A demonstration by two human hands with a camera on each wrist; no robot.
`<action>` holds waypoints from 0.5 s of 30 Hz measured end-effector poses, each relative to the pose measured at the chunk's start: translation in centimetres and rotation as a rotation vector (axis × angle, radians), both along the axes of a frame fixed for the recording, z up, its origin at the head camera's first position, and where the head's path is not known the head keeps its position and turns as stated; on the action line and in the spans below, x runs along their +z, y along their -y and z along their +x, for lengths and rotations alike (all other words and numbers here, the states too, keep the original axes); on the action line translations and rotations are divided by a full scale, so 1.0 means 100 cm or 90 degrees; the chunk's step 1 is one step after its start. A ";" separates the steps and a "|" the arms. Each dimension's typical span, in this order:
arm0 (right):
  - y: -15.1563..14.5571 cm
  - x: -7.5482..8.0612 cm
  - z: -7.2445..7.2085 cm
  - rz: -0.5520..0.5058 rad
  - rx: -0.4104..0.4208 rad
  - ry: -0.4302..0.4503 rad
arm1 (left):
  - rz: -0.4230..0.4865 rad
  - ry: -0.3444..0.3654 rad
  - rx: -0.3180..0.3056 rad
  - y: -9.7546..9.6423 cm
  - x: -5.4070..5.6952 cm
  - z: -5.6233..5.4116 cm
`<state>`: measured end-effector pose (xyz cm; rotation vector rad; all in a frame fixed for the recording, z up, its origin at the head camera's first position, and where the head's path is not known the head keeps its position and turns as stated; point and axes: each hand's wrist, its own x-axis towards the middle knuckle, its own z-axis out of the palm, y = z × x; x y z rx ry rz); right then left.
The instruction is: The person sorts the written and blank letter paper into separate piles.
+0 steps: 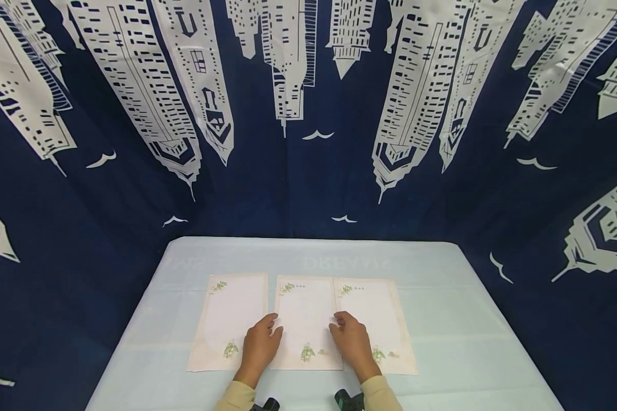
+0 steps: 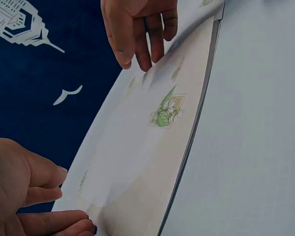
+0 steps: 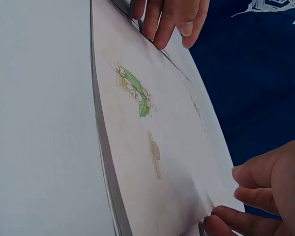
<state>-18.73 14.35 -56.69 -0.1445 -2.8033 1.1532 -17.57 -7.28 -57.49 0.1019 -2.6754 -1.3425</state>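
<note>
Head view: here's the left sheet (image 1: 232, 314), lower left of centre; left hand (image 1: 259, 348), thumb and fingers parted; middle sheet (image 1: 307, 319), lower centre, likely light, bendy, easily creased, best taken by both side edges; right hand (image 1: 355, 347), parted too, over the right sheet (image 1: 377, 319).

Left sheet (image 1: 228, 319), middle sheet (image 1: 308, 319), right sheet (image 1: 383, 319), lower centre: thin paper, smooth, matt
Backdrop (image 1: 288, 182), upper half: cloth, matt, softly creased
Table cover (image 1: 468, 342), lower half: smooth, faint sheen; cloth or plastic, cannot tell
Sleeves (image 1: 236, 397), bottom edge: matt cloth
Wrist devices (image 1: 347, 401), bottom edge: smooth hard plastic by the look
</note>
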 end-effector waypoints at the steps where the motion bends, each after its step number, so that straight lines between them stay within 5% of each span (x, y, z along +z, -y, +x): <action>1: 0.000 0.000 0.000 0.000 -0.003 -0.007 | 0.001 -0.002 0.004 0.000 0.000 0.000; 8: 0.001 -0.003 -0.003 -0.068 -0.032 -0.051 | 0.017 -0.041 0.039 0.000 0.002 0.002; 15: 0.001 -0.003 -0.005 -0.162 -0.034 -0.067 | 0.099 -0.056 0.035 0.004 0.002 0.002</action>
